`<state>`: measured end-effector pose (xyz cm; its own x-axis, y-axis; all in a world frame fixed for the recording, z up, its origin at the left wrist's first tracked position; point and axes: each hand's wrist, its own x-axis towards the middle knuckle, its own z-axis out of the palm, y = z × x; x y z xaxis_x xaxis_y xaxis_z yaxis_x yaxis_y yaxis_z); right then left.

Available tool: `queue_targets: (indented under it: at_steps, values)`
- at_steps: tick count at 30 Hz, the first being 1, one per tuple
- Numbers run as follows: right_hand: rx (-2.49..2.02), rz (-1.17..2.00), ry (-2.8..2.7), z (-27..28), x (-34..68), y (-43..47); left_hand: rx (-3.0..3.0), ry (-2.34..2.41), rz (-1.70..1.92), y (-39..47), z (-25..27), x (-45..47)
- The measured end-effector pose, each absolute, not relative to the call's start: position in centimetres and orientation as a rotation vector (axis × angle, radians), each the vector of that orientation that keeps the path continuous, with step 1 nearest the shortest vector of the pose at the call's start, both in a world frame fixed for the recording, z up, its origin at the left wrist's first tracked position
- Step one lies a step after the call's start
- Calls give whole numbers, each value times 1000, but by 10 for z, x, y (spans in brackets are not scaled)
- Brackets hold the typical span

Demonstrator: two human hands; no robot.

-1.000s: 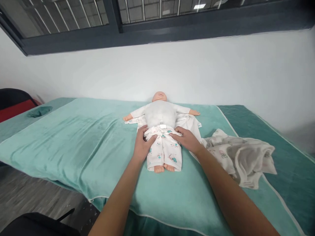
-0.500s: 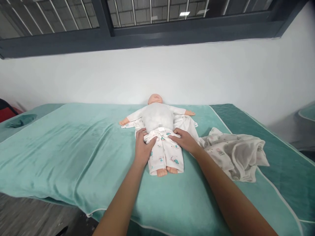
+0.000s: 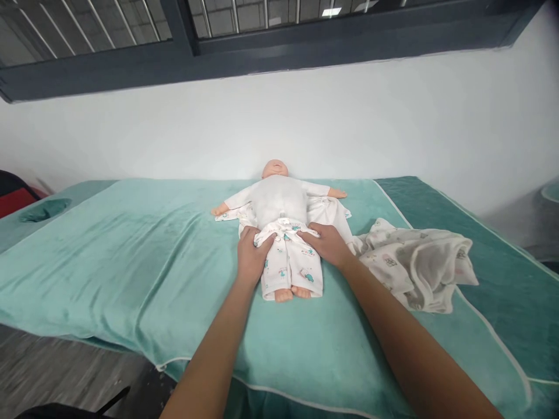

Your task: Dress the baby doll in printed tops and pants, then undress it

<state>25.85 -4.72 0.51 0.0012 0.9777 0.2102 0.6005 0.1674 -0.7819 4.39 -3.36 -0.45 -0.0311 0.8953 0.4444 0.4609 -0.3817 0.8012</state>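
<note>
A baby doll [image 3: 279, 198] with a white cloth body lies on its back, arms spread and feet toward me. White printed baby pants [image 3: 290, 267] cover its legs up to the lower belly, and its bare feet stick out of the leg ends. My left hand [image 3: 254, 251] grips the waistband on the left side, thumb on top. On the right side, my right hand [image 3: 327, 243] pinches the waistband between thumb and fingers. Beneath the doll's torso and arms a white printed baby shirt [image 3: 329, 215] lies spread open.
A crumpled white printed cloth [image 3: 419, 265] lies to the right of the doll. Everything rests on a bed with a green cover [image 3: 131, 250], which has a hole [image 3: 46, 210] at the far left. A white wall [image 3: 174, 128] stands behind it, under a dark-framed barred window [image 3: 305, 52].
The waistband sits slightly higher and flatter on the doll's belly, with both hands still gripping it. The view has tilted slightly downward.
</note>
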Motion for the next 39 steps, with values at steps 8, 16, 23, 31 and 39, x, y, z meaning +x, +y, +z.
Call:
queue_targets:
  at_steps: [8, 16, 23, 31, 39]
  values:
    - [-1540, 674, -1626, 0, 241, -98, 1843, 1392, 1390, -35, -6, 42]
    - [-1548, 678, -1659, -2, 239, -96, 1747, 1438, 1319, -41, 0, 41]
    - [-1619, 525, -1698, -6, 237, -90, 1999, 1394, 1254, -91, -2, 25]
    - [-1487, 509, -1578, -13, 241, -84, 2147, 1135, 1218, -122, -24, 18]
    - [-1381, 828, -1548, -3, 242, -113, 2230, 1251, 1236, -116, -21, 23]
